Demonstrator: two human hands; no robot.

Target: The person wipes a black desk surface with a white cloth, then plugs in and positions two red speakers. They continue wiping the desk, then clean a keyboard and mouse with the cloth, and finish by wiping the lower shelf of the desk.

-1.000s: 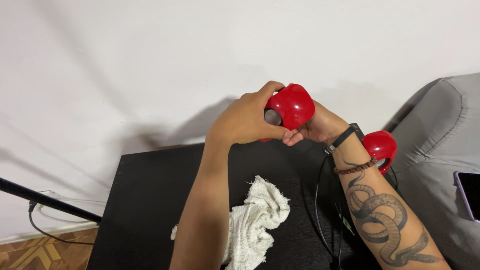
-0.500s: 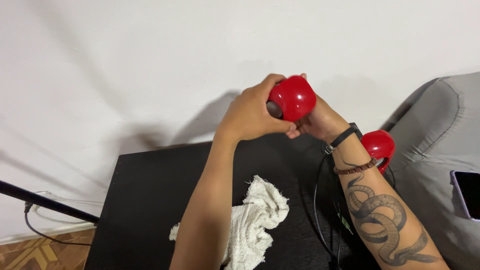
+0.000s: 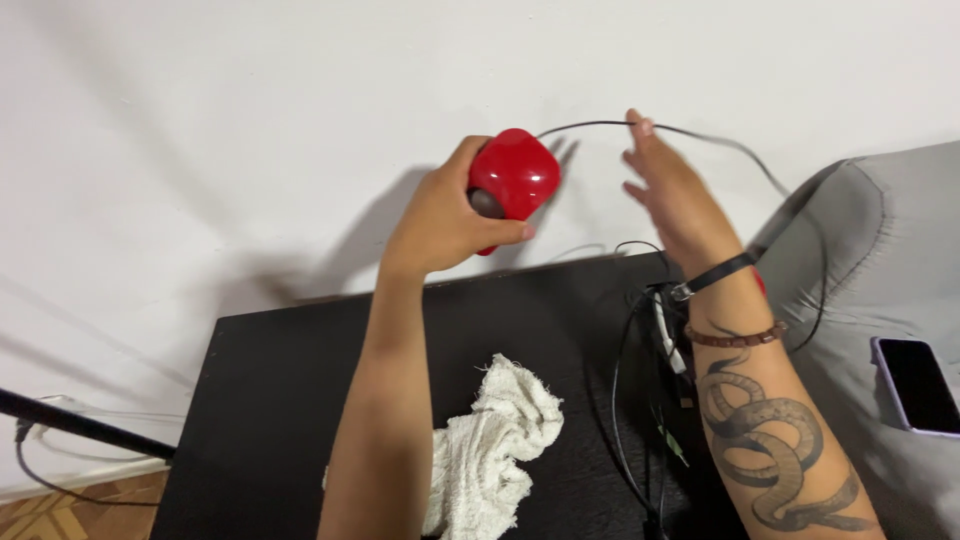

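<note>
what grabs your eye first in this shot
The glossy red speaker, held up against the white wall in the left hand. Its thin black cable arcs right to the fingers of the raised right hand. Below, a white rag lies crumpled on the black table.

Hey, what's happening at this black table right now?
A person holds a small red speaker up in the left hand, above the black table. The right hand is lifting its thin dark cable with the fingers spread. A crumpled white cloth lies on the table, and a phone rests on a grey cushion.
</note>
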